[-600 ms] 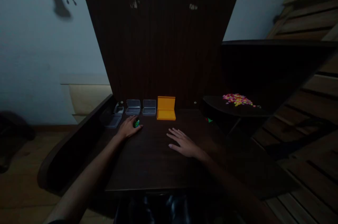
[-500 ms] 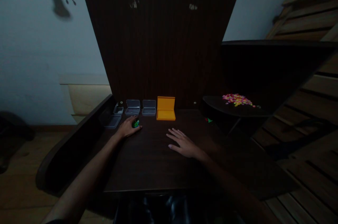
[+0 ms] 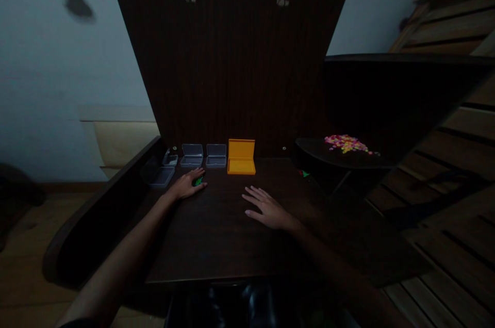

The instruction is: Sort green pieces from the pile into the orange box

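Note:
On the left of the dark desk [image 3: 216,230], my left hand [image 3: 186,184] rests with fingers stretched and thumb apart. A small green piece [image 3: 198,181] shows in the gap between its thumb and forefinger; its kind is too small to make out, and the hand partly covers it. My right hand [image 3: 268,209] lies palm down near the desk's middle, fingers spread, holding nothing. Beyond the hands stands an open yellow box [image 3: 241,166], its lid upright. Two clear plastic boxes [image 3: 192,161] [image 3: 216,161] with raised lids sit left of it.
More clear plastic cases [image 3: 162,176] lie by the desk's left side panel [image 3: 96,214]. Many small pink, yellow and orange pieces [image 3: 347,144] are heaped on a raised corner shelf [image 3: 320,147] at right. Small green and red pieces [image 3: 304,174] lie below it.
The camera view has shifted slightly. Less of the green piece shows by my left hand, and it looks flatter. My right hand has stayed in about the same place.

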